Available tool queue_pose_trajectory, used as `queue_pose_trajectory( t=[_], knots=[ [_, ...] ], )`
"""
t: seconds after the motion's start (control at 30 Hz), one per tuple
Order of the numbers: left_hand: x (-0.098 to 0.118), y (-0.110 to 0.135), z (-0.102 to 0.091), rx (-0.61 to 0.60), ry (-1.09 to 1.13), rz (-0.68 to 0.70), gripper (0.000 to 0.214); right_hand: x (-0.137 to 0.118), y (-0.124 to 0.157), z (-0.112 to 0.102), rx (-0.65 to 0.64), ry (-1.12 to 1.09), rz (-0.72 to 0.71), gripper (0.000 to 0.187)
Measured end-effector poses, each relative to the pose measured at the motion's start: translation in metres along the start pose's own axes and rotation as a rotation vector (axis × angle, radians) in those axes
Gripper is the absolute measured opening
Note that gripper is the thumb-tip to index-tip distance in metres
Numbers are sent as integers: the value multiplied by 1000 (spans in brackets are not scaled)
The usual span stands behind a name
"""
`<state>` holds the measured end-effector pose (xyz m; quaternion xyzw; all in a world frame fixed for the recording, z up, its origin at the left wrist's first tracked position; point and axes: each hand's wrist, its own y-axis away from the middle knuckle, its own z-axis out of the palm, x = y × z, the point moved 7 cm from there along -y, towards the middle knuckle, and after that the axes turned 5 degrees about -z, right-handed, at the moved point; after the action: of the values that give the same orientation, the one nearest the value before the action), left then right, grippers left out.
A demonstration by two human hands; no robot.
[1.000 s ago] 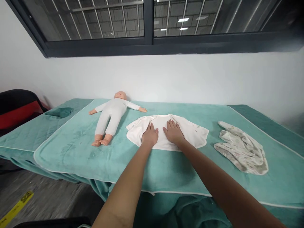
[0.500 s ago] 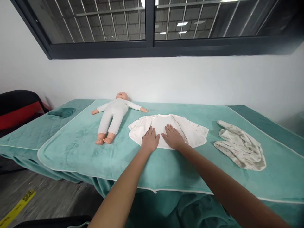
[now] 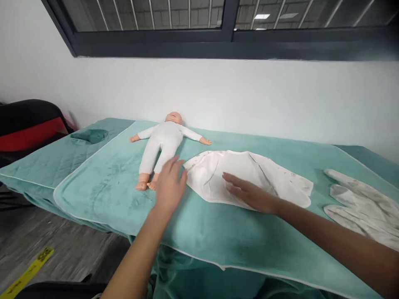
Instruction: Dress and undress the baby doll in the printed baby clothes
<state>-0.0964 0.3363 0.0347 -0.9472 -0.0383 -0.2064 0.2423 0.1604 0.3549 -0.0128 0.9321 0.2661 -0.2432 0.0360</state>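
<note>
A white baby top with small prints on its sleeves lies spread on the green bed cover. Over its middle hovers my right hand, fingers stretched out and holding nothing. My left hand is off the top's left edge, near the doll's feet, with its fingers apart and empty. The baby doll, with a white cloth body, lies on its back at the left, arms spread. At the right, a patterned baby garment lies loosely folded, partly cut off by the frame edge.
The green bed cover hangs over the front edge of the bed. The cushion on the left has a face hole. A black and red chair stands at the far left. Behind are a white wall and a barred window.
My left hand has lifted off the white top and moved left toward the doll. My right hand has risen and turned sideways. The view has swung left and closer.
</note>
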Motion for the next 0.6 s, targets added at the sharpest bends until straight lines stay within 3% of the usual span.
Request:
queue_pose_trajectory(
  t=[0.07,0.17,0.3,0.37,0.5,0.6],
  knots=[
    [-30,-16,-9,3,-207,-79,37,-3,-48,-8,52,-195,71,61],
    [-67,-27,-8,-69,-433,-169,40,-11,-142,-17,177,-322,133,61],
    [-100,-34,0,-213,-448,-262,46,-20,-269,-17,281,-280,180,69],
    [-112,-38,2,-302,-405,-318,49,-23,-319,-12,264,-279,191,75],
    [-125,-51,7,-416,-406,-362,57,-29,-386,4,137,-321,228,96],
    [-128,-60,13,-450,-400,-370,63,-42,-415,15,16,-410,160,80]
  ],
)
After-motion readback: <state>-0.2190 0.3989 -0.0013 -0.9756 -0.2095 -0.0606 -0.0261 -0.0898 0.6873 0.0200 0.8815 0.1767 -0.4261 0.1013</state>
